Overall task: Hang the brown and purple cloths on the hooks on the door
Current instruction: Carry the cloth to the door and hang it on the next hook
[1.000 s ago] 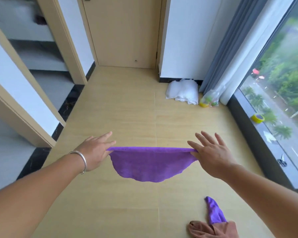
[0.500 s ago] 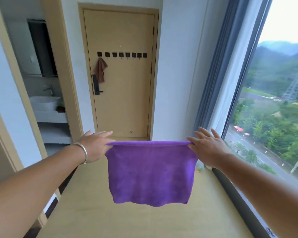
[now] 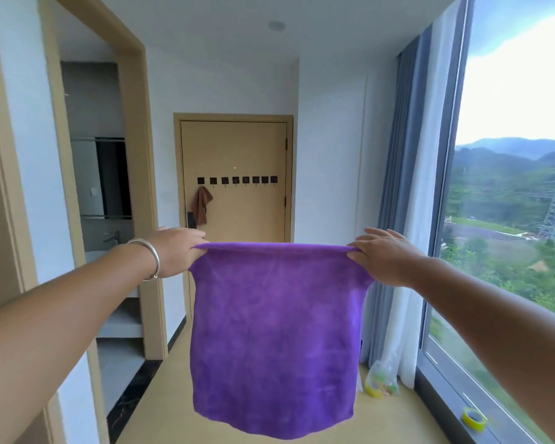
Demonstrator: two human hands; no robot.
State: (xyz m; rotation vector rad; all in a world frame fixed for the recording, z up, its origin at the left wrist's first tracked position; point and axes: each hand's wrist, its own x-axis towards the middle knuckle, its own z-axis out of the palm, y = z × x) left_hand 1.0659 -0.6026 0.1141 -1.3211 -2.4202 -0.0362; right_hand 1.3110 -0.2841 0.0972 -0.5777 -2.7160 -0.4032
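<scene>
Item 1, left hand [image 3: 175, 251]: pinches the top left corner of the purple cloth [image 3: 276, 334].
Item 2, brown cloth [image 3: 201, 205]: hangs on the leftmost of 8 hooks [image 3: 236, 180] on the door [image 3: 234, 149], well beyond the hands.
Item 3, purple cloth: held taut along its top edge, hanging flat between both hands, above the floor.
Item 4, right hand [image 3: 386, 257]: pinches the top right corner, its other fingers extended.
Step in hand, by judgement: carrying the purple cloth doorward. Next calls for closing the gap and catching the cloth on a free hook.
</scene>
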